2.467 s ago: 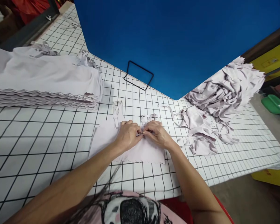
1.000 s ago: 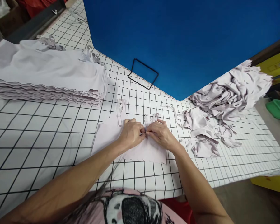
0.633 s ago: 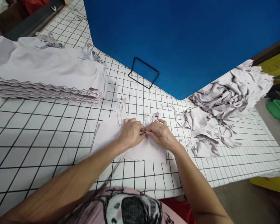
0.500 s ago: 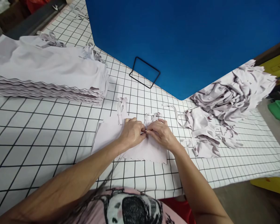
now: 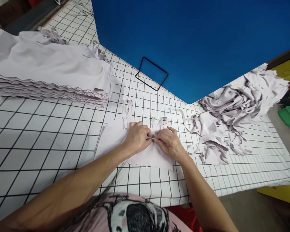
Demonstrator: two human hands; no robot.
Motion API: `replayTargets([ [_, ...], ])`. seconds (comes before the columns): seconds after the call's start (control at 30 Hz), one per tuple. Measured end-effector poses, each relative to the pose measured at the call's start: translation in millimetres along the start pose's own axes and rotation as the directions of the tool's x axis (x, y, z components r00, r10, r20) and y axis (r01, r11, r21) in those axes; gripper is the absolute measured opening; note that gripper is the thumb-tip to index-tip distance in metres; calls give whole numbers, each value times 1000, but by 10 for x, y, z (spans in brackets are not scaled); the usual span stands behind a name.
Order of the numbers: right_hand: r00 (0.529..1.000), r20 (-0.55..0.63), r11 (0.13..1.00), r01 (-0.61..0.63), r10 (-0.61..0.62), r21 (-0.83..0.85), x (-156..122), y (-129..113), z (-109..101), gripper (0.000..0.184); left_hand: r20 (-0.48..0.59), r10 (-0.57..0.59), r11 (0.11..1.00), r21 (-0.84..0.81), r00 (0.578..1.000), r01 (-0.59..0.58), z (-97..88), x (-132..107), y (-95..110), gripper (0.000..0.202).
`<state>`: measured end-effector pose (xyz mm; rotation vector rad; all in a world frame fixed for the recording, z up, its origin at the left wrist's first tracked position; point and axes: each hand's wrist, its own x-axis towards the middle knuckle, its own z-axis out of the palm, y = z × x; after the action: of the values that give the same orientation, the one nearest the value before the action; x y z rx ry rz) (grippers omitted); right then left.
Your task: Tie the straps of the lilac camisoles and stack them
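Note:
A pale pinkish camisole lies flat on the table before me, its thin straps pointing away. My left hand is closed over the middle of its top edge, thumb and index finger pinched together. Facing it, my right hand also pinches the fabric at that edge, a short distance to the right. A small light bit of the edge spans the gap between the fingertips; its detail is too small to make out. My hands hide part of the top edge.
A tall stack of folded pale garments stands at left. A loose garment heap lies right, with crumpled pieces nearer. A big blue panel and black wire frame are beyond. The tablecloth is checked.
My right hand has moved slightly right and down, so the gap between the two pinches is wider. The left hand keeps its place on the camisole. The view has shifted a little.

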<state>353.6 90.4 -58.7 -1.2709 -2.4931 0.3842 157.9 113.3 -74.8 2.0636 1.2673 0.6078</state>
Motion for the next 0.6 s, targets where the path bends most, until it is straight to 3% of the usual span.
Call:
replayTargets([
  [0.4,974,-226,991,-8,-23,-135,-133,-105,93,11,-66,89,996,20,994,-88,50,-54,8,7],
  [0.6,973,-210,974,48,-95,-220,-133,-178,120,21,-53,130,988,90,990,-125,52,-58,35,8],
])
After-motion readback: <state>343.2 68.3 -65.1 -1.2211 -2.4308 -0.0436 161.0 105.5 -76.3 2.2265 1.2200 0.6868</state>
